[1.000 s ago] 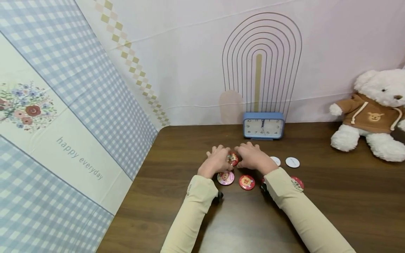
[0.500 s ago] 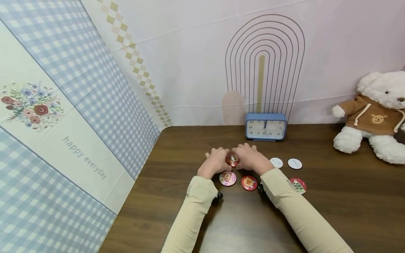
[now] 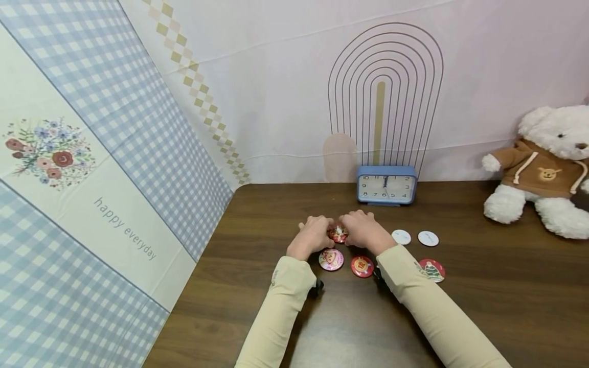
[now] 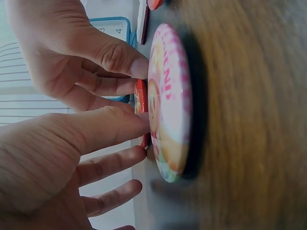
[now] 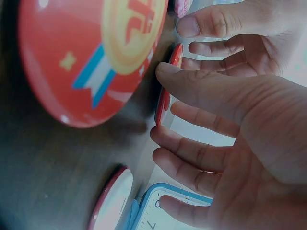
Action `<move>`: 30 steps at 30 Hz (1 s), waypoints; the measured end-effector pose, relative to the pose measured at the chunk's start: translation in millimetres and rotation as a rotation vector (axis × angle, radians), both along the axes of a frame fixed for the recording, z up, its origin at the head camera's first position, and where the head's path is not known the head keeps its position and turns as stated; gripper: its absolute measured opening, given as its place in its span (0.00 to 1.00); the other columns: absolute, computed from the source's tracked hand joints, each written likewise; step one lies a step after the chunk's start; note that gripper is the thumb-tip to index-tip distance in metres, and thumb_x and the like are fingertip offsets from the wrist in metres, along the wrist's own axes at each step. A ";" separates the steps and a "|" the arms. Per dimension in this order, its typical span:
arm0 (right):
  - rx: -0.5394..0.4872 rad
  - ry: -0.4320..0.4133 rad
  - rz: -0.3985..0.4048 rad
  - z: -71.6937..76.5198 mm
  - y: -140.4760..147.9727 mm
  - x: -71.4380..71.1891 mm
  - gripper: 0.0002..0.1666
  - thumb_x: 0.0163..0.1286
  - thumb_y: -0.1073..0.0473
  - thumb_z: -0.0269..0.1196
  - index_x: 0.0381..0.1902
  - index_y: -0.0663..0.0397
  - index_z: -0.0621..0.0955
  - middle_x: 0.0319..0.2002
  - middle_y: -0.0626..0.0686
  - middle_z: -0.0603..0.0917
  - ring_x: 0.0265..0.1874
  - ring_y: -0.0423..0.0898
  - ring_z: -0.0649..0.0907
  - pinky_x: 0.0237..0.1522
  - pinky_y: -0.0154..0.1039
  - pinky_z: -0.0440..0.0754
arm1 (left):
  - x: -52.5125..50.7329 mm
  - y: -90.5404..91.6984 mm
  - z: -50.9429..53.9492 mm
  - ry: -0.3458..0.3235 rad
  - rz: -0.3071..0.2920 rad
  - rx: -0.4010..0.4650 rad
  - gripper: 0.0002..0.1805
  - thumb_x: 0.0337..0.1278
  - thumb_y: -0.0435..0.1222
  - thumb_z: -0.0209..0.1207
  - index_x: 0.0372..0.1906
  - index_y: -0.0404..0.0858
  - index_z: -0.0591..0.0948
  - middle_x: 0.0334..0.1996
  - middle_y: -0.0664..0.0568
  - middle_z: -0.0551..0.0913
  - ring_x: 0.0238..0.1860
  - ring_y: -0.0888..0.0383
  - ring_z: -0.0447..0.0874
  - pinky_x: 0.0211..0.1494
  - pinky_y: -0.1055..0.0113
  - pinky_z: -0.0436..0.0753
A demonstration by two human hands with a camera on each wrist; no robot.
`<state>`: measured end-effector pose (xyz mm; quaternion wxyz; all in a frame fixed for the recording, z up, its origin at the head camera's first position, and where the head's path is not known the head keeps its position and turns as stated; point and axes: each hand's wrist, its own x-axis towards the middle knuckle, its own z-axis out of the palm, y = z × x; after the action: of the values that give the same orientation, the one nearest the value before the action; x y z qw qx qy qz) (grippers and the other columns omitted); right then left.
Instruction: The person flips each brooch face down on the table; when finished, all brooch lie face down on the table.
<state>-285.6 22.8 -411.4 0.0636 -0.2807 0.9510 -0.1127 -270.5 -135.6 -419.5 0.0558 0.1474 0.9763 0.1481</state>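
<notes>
In the head view, a round red badge with a patterned face (image 3: 338, 233) is pinched by its edges between my left hand (image 3: 311, 236) and my right hand (image 3: 365, 231). The left wrist view has the left thumb and fingers at the near edge of this thin badge (image 4: 140, 96), the right hand (image 4: 72, 52) opposite. In the right wrist view, the right thumb and fingers (image 5: 206, 120) meet its rim (image 5: 161, 108). Just below the hands lie a pink badge (image 3: 331, 259) and a red badge with a gold emblem (image 3: 362, 266).
Two white discs (image 3: 428, 238) lie right of the right hand. A red badge with a green tree (image 3: 432, 270) is partly beside the right sleeve. Behind stand a blue clock (image 3: 386, 185) and, far right, a white teddy bear (image 3: 543, 168) against the wall cloth.
The right hand has come in closer to the left, onto the red patterned badge. The right sleeve has shifted left, showing more of the tree badge. The head view has shifted slightly.
</notes>
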 end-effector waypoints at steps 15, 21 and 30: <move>-0.018 -0.023 0.033 2.0 5.9 -0.7 0.08 0.63 0.63 0.71 0.38 0.56 0.82 0.32 0.51 0.79 0.39 0.53 0.79 0.44 0.57 0.71 | 1.6 1.4 2.2 0.032 -0.034 0.005 0.08 0.59 0.37 0.70 0.42 0.44 0.85 0.38 0.56 0.85 0.47 0.52 0.81 0.47 0.53 0.69; -0.044 -0.047 0.058 6.9 9.9 0.2 0.05 0.69 0.61 0.67 0.39 0.58 0.84 0.33 0.52 0.81 0.37 0.51 0.79 0.46 0.62 0.72 | 4.0 -2.8 6.0 0.031 -0.059 0.007 0.09 0.65 0.37 0.66 0.48 0.46 0.86 0.45 0.56 0.87 0.49 0.54 0.82 0.48 0.55 0.69; -0.127 0.030 0.085 11.5 17.3 -0.6 0.06 0.70 0.66 0.64 0.32 0.57 0.85 0.28 0.51 0.83 0.28 0.48 0.80 0.37 0.54 0.78 | 2.4 -2.6 7.1 0.097 -0.045 0.040 0.09 0.69 0.36 0.62 0.47 0.48 0.89 0.42 0.57 0.88 0.48 0.53 0.83 0.51 0.52 0.71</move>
<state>-286.1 40.1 -400.0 0.0364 -0.3261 0.9300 -0.1657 -268.1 -138.2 -412.4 0.0089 0.1773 0.9712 0.1588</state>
